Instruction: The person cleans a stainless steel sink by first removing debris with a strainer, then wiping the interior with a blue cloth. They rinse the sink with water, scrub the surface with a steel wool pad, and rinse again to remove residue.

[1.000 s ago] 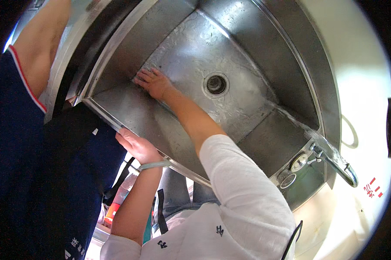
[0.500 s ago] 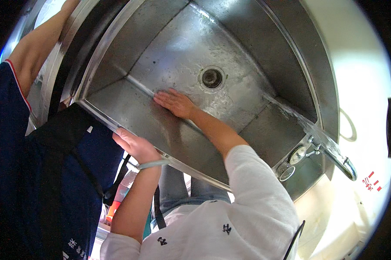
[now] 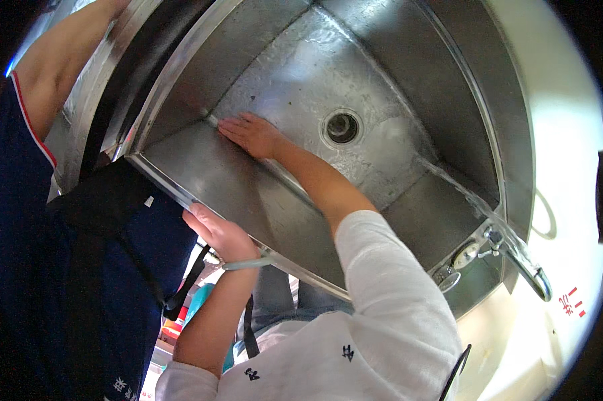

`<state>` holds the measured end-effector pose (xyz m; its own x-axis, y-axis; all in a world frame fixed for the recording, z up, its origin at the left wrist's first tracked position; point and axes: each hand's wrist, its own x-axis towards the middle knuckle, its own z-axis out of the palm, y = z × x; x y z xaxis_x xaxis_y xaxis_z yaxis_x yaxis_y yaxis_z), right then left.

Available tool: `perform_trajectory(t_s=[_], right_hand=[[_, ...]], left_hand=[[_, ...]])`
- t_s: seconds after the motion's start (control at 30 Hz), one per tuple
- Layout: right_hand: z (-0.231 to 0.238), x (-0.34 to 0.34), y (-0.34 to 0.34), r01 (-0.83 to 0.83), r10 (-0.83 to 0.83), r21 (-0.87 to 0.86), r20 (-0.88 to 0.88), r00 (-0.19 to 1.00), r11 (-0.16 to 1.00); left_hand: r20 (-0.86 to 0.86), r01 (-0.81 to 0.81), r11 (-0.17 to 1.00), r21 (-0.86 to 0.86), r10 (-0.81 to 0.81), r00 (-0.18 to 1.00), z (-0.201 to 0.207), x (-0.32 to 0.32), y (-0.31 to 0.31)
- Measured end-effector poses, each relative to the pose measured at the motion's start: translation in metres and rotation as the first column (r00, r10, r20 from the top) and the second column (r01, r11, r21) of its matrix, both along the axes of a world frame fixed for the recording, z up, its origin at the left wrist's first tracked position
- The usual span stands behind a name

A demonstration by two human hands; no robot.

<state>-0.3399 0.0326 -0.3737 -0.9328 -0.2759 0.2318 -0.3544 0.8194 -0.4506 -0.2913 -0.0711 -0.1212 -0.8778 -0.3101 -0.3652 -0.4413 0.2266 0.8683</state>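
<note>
My right hand (image 3: 250, 136) lies flat in a steel sink (image 3: 288, 194), fingers stretched out and holding nothing. It touches the seam between the sink's floor and near wall, close to the left corner. My left hand (image 3: 218, 230) is closed over the near rim, with a pale bangle (image 3: 240, 264) at the wrist. Right of my right hand is the round drain (image 3: 341, 127). From a chrome tap (image 3: 522, 257) on the right, a stream of water (image 3: 458, 184) runs into the sink and spreads over its floor.
Close on my left stands a person in a dark top and apron (image 3: 81, 267), one arm (image 3: 61, 73) reaching forward beside a neighbouring steel edge. A drain strainer (image 3: 467, 254) and a small clear cup (image 3: 447, 279) sit by the tap. A pale wall (image 3: 555, 134) bounds the right.
My right hand has slid left along the seam, nearer the sink's left corner. My left hand stays on the rim. The whole view has shifted slightly; the water still runs.
</note>
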Motion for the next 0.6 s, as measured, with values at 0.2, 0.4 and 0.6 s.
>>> perform_trajectory(t_s=[0.2,0.4,0.6], right_hand=[[0.022,-0.021,0.048,0.534,-0.536,0.075,0.229,0.813,0.842],[0.020,0.099,0.022,0.432,-0.326,-0.492,0.289,0.900,0.756],[0.031,0.061,0.008,0.208,-0.182,-0.081,0.253,0.950,0.975]], left_hand=[[0.119,-0.113,0.991,-0.077,0.122,0.985,0.013,0.000,0.012],[0.109,-0.036,0.999,-0.035,0.039,0.993,0.011,0.000,0.007],[0.073,-0.016,0.998,-0.065,0.021,0.997,0.014,0.000,0.011]])
